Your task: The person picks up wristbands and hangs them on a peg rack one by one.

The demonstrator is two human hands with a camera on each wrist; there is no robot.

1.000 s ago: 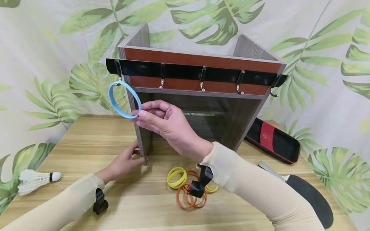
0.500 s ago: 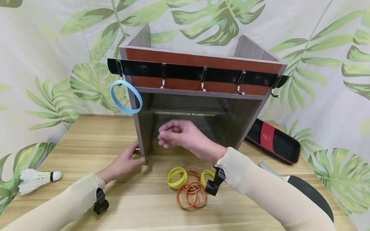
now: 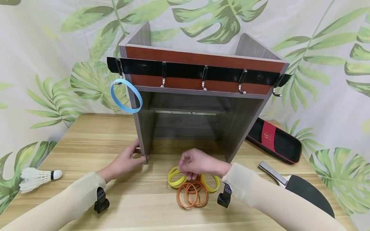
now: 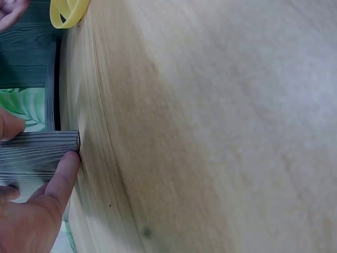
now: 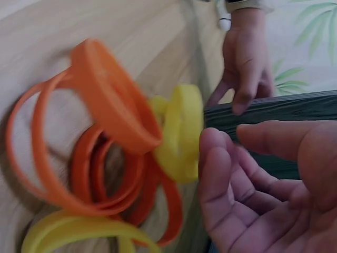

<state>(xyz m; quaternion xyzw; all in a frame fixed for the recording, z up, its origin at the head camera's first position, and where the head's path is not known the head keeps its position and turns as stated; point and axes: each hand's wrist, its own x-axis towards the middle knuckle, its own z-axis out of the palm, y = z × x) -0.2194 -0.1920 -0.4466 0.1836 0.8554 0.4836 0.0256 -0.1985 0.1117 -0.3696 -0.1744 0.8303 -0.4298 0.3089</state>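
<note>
A light blue ring (image 3: pixel 126 95) hangs from the leftmost hook (image 3: pixel 118 71) of the black hook rail (image 3: pixel 185 70) on a grey wooden cabinet (image 3: pixel 199 106). My left hand (image 3: pixel 133 158) pinches the bottom of the cabinet's left side panel (image 4: pixel 37 150), thumb (image 4: pixel 63 171) at its edge. My right hand (image 3: pixel 193 164) hovers low over a pile of rings on the table, fingers loosely bent and holding nothing. Its fingertips (image 5: pixel 216 153) are close to a yellow ring (image 5: pixel 181 132). Orange rings (image 3: pixel 192 194) and another yellow ring (image 3: pixel 213 184) lie in the same pile.
Other hooks (image 3: pixel 203 80) on the rail are bare. A white shuttlecock (image 3: pixel 36 177) lies at the table's left edge. A black and red case (image 3: pixel 274 141) and a black paddle (image 3: pixel 306 191) lie at the right. A leaf-print cloth hangs behind.
My right hand let go of the blue ring, which stays on the leftmost hook, then dropped to the ring pile on the table. The left hand has not moved.
</note>
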